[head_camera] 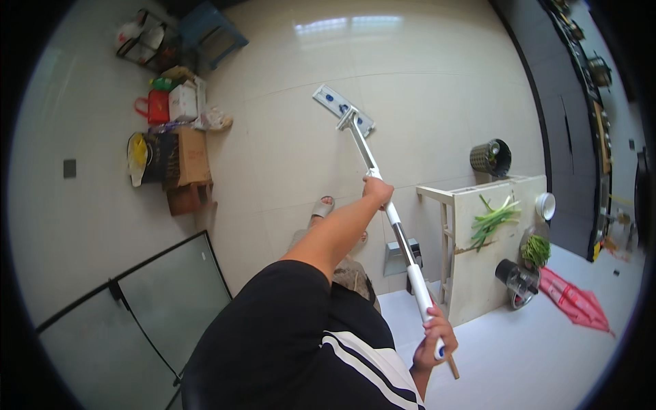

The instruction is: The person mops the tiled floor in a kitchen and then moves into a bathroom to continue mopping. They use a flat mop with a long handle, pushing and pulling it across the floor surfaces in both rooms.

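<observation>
A flat mop with a white and metal handle (403,245) slants across the middle of the view. My left hand (378,192) is closed around the upper part of its handle, nearer the mop head. Close to the handle's lower end, my right hand (434,338) grips the white tube. The rectangular mop head (338,105) lies on the pale tiled floor (277,148), ahead of my feet. Its underside and any pad are hidden. A dustpan (402,258) stands beside the handle, between my legs and the table.
At right, a worn white table (466,282) bears green onions (494,220), chopped greens (536,251) and a food processor bowl (517,277). A waste bin (489,157) stands beyond it. Cardboard boxes (193,156), bags and a blue stool (210,31) line the left wall, near a glass door (174,277).
</observation>
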`<move>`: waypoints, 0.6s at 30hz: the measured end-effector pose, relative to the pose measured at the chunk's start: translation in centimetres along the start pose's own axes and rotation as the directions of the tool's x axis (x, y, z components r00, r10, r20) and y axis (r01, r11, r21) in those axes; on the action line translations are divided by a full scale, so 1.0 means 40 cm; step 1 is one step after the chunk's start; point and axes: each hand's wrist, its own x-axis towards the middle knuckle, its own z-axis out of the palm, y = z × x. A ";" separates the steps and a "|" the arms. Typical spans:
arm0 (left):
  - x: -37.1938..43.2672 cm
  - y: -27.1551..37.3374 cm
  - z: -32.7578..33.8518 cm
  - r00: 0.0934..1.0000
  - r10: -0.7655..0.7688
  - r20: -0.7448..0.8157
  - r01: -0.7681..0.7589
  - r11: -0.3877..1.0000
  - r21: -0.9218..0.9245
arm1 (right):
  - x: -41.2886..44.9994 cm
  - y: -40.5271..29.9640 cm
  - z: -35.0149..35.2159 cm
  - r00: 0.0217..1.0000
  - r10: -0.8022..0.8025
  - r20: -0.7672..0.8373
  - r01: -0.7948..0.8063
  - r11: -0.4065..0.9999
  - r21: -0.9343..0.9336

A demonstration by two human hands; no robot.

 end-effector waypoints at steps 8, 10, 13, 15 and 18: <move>-0.125 -0.086 -0.089 0.990 -0.070 0.118 0.104 0.945 -0.310 | 0.060 -0.104 -0.057 0.967 -0.076 0.243 0.108 0.987 -0.122; -0.212 -0.126 -0.080 0.975 -0.146 0.165 0.199 0.906 -0.374 | 0.060 -0.154 -0.107 0.970 -0.094 0.225 0.122 0.986 -0.113; -0.316 -0.150 -0.094 0.954 -0.246 0.171 0.288 0.911 -0.295 | 0.049 -0.185 -0.172 0.981 -0.099 0.168 0.106 0.994 -0.035; -0.356 -0.151 -0.130 0.937 -0.272 0.220 0.331 0.892 -0.309 | 0.035 -0.195 -0.179 0.994 -0.065 0.087 0.066 0.998 -0.012; -0.296 -0.167 -0.163 0.951 -0.246 0.185 0.300 0.877 -0.375 | 0.046 -0.230 -0.112 0.966 -0.169 0.194 0.159 0.985 0.064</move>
